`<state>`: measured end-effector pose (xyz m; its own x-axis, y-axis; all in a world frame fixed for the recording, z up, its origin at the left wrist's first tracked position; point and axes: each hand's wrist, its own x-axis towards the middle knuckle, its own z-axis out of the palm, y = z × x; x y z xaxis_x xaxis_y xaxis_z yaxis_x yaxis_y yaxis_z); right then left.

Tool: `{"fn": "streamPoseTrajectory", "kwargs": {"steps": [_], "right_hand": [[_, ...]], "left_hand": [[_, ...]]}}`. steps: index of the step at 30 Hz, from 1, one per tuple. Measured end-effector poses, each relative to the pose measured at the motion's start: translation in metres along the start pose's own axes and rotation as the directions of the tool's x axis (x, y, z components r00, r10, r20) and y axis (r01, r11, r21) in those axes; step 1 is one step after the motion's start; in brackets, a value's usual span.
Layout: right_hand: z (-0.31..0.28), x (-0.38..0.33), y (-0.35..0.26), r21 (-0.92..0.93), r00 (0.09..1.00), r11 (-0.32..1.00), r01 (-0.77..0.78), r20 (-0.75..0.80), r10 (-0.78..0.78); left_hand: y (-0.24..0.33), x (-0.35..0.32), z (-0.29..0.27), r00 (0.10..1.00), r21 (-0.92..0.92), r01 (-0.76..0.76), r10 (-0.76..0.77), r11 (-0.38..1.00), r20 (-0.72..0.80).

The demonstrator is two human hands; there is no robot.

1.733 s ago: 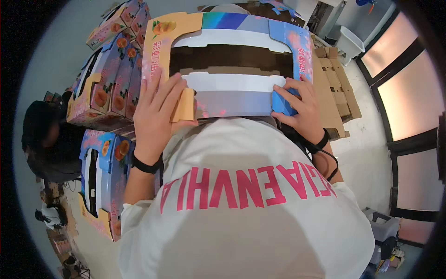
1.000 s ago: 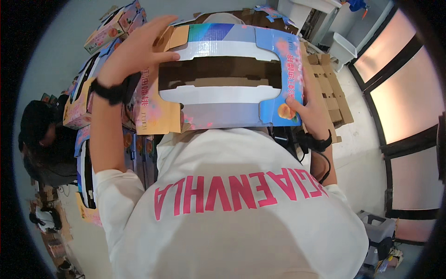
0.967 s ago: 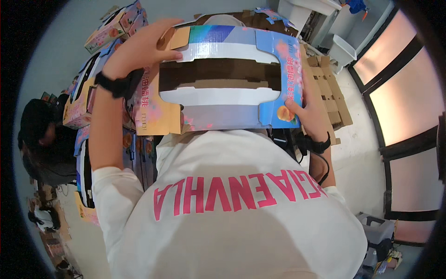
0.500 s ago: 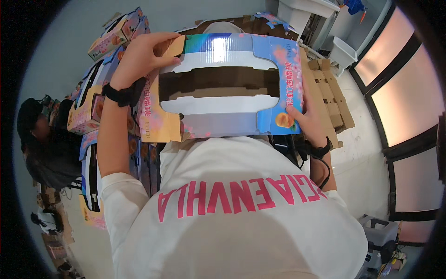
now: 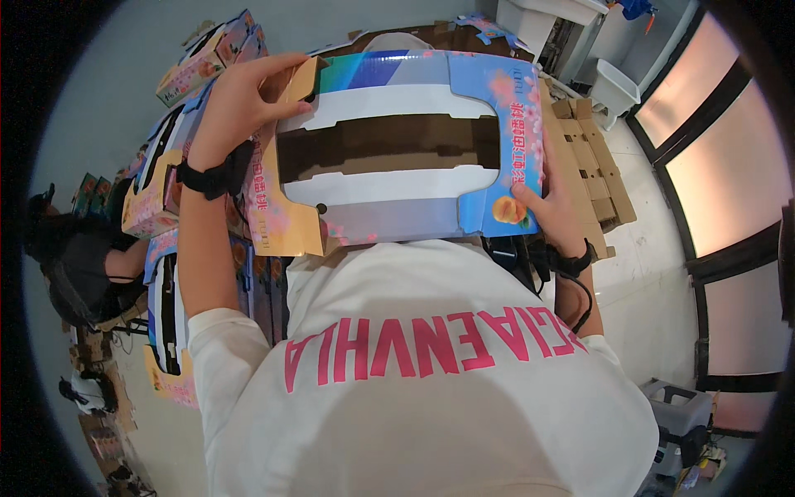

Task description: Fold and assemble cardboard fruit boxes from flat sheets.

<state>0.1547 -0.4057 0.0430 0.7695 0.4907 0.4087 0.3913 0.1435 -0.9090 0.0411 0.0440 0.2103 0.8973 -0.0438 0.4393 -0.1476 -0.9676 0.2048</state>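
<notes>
Between my two hands is a colourful cardboard fruit box (image 5: 389, 224), with blue, pink and yellow panels and a wide opening in its top. Brown cardboard shows through that opening. My left hand (image 5: 240, 108) grips the box's left end, thumb on the yellow corner flap and fingers over the far edge. At the right end, my right hand (image 5: 551, 211) holds the side, its thumb resting near the printed peach and its other fingers hidden behind the box. Both wrists wear black bands.
Stacked boxes of the same kind (image 5: 153, 195) stand at my left. Flat brown cardboard pieces (image 5: 592, 166) lie at the right. A white basin (image 5: 613, 91) is at the far right, and a grey container (image 5: 675, 406) sits low right. Another person (image 5: 83, 265) is at the far left.
The box has tilted a little and its left end has shifted slightly left and up, with both hands still holding it. The person at far left has leaned and moved an arm.
</notes>
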Motion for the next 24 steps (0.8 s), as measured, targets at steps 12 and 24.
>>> {"fn": "streamPoseTrajectory", "kwargs": {"steps": [12,24], "right_hand": [[-0.001,-0.001,0.018,0.066,0.994,0.992,-0.107,-0.007,0.108],[-0.031,0.059,-0.040,-0.761,0.914,0.514,0.397,0.274,-0.301]], "left_hand": [[-0.032,-0.007,-0.006,0.969,-0.294,-0.140,0.070,0.945,-0.238],[-0.020,-0.024,0.012,0.997,0.029,-0.073,0.074,0.997,-0.004]]}}
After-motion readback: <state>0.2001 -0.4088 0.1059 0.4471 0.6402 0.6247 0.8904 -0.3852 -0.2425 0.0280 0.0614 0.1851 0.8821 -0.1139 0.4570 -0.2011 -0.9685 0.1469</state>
